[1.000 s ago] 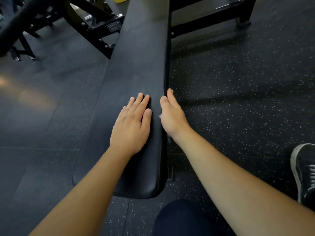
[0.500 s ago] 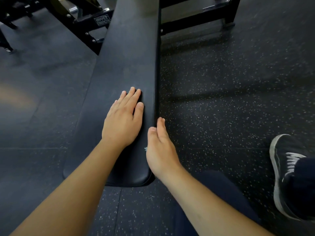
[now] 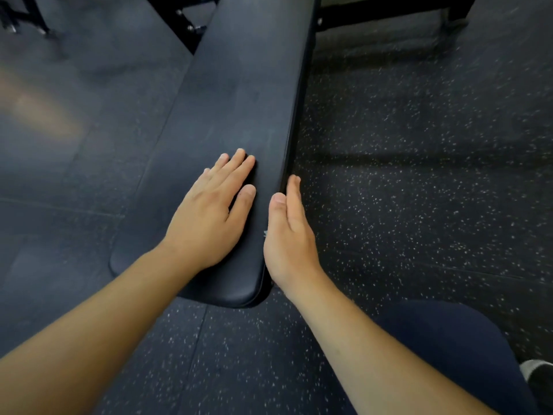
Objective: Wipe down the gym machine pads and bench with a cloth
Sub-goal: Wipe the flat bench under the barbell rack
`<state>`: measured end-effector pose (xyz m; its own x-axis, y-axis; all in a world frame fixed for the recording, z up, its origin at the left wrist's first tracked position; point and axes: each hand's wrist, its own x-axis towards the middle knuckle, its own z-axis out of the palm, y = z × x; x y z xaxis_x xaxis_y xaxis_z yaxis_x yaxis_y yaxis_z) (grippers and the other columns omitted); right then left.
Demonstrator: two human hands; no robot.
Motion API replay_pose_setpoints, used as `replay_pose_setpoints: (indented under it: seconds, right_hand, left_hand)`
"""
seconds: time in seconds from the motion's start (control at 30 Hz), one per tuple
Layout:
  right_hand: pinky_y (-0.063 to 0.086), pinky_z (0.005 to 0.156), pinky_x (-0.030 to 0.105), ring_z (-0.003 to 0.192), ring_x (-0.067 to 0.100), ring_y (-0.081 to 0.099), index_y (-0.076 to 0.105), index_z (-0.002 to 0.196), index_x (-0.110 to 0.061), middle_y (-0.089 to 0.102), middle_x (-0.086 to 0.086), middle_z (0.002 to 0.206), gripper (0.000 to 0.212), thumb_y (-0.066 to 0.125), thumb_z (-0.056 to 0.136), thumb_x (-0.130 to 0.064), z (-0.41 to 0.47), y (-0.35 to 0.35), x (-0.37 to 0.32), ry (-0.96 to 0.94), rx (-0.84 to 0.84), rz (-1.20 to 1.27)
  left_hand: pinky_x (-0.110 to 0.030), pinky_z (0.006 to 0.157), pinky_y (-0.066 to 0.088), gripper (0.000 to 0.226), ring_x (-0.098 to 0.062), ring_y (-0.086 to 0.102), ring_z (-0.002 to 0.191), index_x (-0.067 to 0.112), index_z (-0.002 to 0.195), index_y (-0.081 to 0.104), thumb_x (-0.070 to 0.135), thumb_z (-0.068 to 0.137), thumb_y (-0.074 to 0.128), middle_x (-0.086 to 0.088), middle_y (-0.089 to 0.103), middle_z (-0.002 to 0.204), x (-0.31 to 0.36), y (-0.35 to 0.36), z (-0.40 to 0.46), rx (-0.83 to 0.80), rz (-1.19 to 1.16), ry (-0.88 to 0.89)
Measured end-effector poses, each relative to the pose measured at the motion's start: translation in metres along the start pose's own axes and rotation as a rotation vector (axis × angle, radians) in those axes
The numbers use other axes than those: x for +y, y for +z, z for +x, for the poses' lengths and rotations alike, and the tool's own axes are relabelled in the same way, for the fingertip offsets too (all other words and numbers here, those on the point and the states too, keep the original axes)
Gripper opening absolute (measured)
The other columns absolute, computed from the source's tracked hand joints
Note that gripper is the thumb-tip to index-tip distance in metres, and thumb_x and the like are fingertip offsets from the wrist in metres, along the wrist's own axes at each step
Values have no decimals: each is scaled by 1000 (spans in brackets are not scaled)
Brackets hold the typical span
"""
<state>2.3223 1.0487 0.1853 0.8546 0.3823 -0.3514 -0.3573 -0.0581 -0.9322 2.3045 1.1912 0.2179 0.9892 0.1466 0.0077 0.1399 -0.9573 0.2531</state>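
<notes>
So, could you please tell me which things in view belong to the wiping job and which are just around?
Job:
bench pad
left hand flat on the pad
right hand against the pad's side edge; a scrap of cloth barely shows

Just around:
speckled floor
machine frame

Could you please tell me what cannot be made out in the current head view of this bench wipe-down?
- Cloth: only a tiny pale scrap shows; the right hand against the bench side hides the rest.
- Right hand fingers: mostly hidden behind the hand itself.
- Under the left hand: covered by the flat palm.
- Bench frame: cut off by the top edge, blurred.
</notes>
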Motion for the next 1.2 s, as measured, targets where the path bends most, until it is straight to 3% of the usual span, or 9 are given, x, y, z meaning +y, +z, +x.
replay_pose_setpoints:
  seconds: [0.07, 0.33, 0.53, 0.67, 0.73, 0.9, 1.03, 1.2]
  right_hand:
    - [9, 127, 29, 152, -6, 3, 3, 161, -39, -1, -24, 168, 55, 21, 110, -47, -11, 3, 4, 2, -8, -20]
    - [21, 126, 36, 152, -7, 5, 5, 160, -45, 1, -30, 165, 55, 23, 108, -51, -45, 16, 20, 75, 3, 51]
    - [25, 125, 42, 155, 10, 15, 13, 162, -31, 9, -13, 170, 60, 24, 107, -50, 11, 9, -2, 44, 68, 31]
    - [19, 126, 38, 155, 15, 16, 16, 163, -22, 13, -3, 170, 58, 22, 109, -42, 63, -7, -29, -7, 106, -44]
    - [14, 127, 33, 155, 14, 16, 16, 163, -22, 14, -4, 170, 57, 22, 110, -42, 68, -8, -31, -12, 114, -52]
    - [26, 124, 41, 153, 10, 25, 15, 161, -34, 16, -12, 169, 63, 25, 103, -55, 8, 12, 5, 17, 97, 36]
    - [20, 126, 35, 153, 0, 15, 12, 162, -37, 11, -20, 168, 56, 24, 109, -49, -32, 14, 13, 59, 50, 47]
    - [28, 124, 41, 154, 8, 19, 16, 162, -33, 16, -12, 169, 57, 24, 108, -48, 3, 12, 1, 50, 110, -7]
  left_hand:
    - [-30, 128, 9, 52, -3, 10, 156, 31, 160, 30, 42, 110, 29, 15, 22, 168, 1, 3, 0, 41, 18, -19]
    - [-34, 128, 13, 51, -8, 13, 157, 28, 161, 31, 39, 111, 30, 11, 23, 168, 5, 4, -6, 40, 17, -35]
    - [-34, 128, 14, 50, -6, 15, 156, 29, 159, 34, 37, 110, 34, 13, 26, 166, 8, 5, -9, 66, -5, -62]
    - [-31, 127, 15, 48, -4, 17, 155, 30, 158, 37, 36, 110, 35, 14, 29, 165, 9, 6, -8, 93, -1, -77]
    - [-30, 127, 15, 48, -4, 18, 155, 29, 157, 38, 35, 110, 35, 13, 30, 165, 9, 7, -8, 100, -2, -79]
    - [-32, 127, 16, 48, -6, 19, 155, 27, 157, 39, 35, 110, 36, 11, 31, 165, 7, 8, -10, 106, 1, -73]
    - [-34, 127, 18, 53, -8, 20, 155, 26, 157, 39, 41, 108, 30, 11, 32, 165, 6, 9, -9, 107, -8, -60]
    - [-33, 127, 19, 52, -6, 20, 154, 28, 156, 40, 41, 107, 29, 12, 33, 164, 4, 9, -7, 127, -22, -55]
